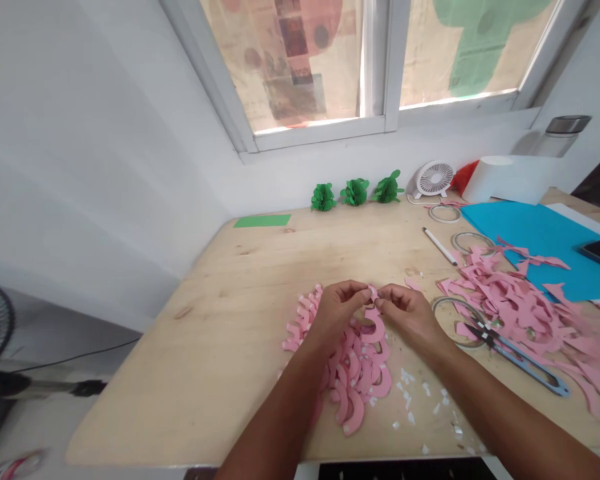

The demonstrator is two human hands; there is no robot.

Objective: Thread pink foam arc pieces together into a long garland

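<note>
While my left hand (341, 305) and right hand (411, 312) pinch a pink paper cutout (373, 292) beyond the arc pile (351, 367), adjusting it likely needs gentleness next

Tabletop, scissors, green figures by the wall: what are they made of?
Tabletop: pale wood or veneer, smooth; knots show.
Scissors: light-blue handles, probably smooth plastic by their even colour; thin dark blades, likely metal.
Green figures: matte paper, apparently; thin fanned layers.

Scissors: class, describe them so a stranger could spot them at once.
On the wooden table, a heap of pink scraps spreads at right. The scissors lie along its near edge, blades overlapping a ring. Long pale blue handles set them apart.
</note>
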